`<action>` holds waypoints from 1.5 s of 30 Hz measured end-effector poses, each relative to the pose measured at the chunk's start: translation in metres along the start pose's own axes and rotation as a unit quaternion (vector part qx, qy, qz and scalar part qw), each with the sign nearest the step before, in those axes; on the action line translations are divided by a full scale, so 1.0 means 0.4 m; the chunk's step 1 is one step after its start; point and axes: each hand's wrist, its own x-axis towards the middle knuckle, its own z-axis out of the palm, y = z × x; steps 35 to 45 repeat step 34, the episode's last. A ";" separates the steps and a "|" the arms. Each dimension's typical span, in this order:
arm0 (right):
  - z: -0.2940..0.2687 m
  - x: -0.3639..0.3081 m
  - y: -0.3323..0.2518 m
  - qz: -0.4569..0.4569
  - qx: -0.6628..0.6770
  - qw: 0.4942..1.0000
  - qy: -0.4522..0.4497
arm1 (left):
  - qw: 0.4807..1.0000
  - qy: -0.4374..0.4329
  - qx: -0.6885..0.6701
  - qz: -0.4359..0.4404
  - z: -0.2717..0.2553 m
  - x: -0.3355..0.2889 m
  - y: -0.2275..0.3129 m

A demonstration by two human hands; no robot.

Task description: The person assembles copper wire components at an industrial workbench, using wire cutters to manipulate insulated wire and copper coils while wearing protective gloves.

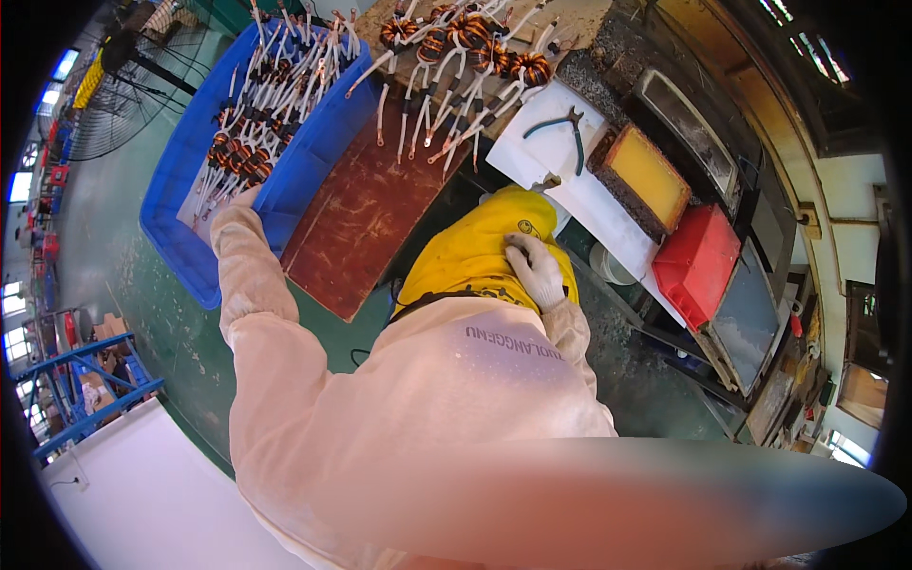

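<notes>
My left arm reaches into a blue plastic bin (318, 142) at the far left. My left hand (247, 198) is at the bin's near end, beside the white leads of several copper-wound ring coils (242, 157); its fingers are mostly hidden. On the yellow apron (470, 242) over my lap rests my gloved right hand (536, 270), holding nothing, its fingers loosely bent and slightly apart. More copper-wound coils (472, 36) with white-sleeved leads and bare copper ends are heaped on the board ahead.
A reddish-brown board (356, 214) lies between the bin and my lap. To the right, cutting pliers (578, 142) sit on a white surface, near a framed yellow block (648, 178) and a red bin (698, 261). A large fan (123, 90) stands far left.
</notes>
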 end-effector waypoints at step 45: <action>-0.132 0.032 -0.044 0.020 0.114 0.991 0.060 | 0.783 0.272 -0.395 0.397 -0.119 -0.500 0.259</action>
